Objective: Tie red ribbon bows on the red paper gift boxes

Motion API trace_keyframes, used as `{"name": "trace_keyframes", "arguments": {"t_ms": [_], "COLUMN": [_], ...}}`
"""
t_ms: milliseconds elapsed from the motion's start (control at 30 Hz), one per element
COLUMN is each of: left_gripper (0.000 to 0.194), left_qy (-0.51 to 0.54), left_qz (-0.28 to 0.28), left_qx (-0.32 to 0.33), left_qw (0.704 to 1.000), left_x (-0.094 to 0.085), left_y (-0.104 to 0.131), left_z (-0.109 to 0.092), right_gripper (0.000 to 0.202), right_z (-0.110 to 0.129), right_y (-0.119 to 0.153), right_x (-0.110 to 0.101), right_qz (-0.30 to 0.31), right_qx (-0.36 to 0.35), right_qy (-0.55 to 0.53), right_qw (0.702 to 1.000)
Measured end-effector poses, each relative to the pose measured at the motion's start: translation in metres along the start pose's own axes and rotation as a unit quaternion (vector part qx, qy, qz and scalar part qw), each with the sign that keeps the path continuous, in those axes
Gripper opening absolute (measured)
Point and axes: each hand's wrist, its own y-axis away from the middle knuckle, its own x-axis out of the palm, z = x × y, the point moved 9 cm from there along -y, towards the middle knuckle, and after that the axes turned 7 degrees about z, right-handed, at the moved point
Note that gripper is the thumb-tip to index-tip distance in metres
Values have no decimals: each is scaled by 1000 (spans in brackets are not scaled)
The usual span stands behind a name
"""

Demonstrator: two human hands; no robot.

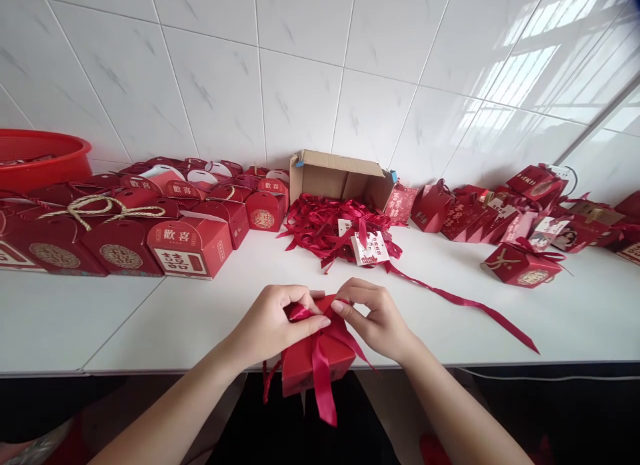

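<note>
At the table's front edge, a small red gift box (300,366) juts out partly over the edge. A dark red satin ribbon (325,382) lies across its top, with one tail hanging down the front. My left hand (280,318) pinches the ribbon at the upper left of the box, thumb pointing right. My right hand (373,318) pinches the ribbon between thumb and forefinger on the right side. Both hands almost meet over the box top, partly hiding the knot area. A twisted red cord dangles at the box's left side.
A pile of red ribbons (320,232) spills from an open cardboard box (345,162) against the tiled wall. Rows of red gift boxes (187,242) stand left, and more lie right, including a ribboned box (520,265). A red basin (45,162) sits far left.
</note>
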Motion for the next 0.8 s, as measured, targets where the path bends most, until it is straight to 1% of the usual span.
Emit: {"name": "trace_keyframes", "arguments": {"t_ms": [133,267,433,567,633,667,700,767,800], "left_gripper": [27,30,30,35,37,36,34,24,16], "left_qy": [-13,-22,-13,-8,-3,-2,-2,5,10], "left_qz": [-28,-50,-62,-57,-51,-47,-42,-37,-45], "left_qx": [5,7,4,13,16,17,19,32,43], "left_qw": [1000,998,998,998,999,999,999,999,998], "left_x": [-2,-3,-4,-2,-1,-1,0,0,-1], "left_y": [-1,-2,1,5,5,5,5,6,8], "left_z": [4,3,1,0,0,0,-1,-1,-1], "right_gripper": [14,16,17,19,19,20,21,25,32], "right_z": [2,1,1,-4,-7,-7,-7,-11,-15], "right_y": [5,9,13,14,13,13,13,14,17], "right_x": [-4,-3,-3,-2,-2,-1,-1,3,5], "right_qz": [-82,-135,-166,-181,-175,-163,-143,-80,-43], "right_qx": [-37,-51,-49,-9,9,9,3,-8,-11], "right_qy": [22,37,40,26,17,14,10,-8,-30], "right_qw": [996,989,984,983,984,987,990,997,999]}}
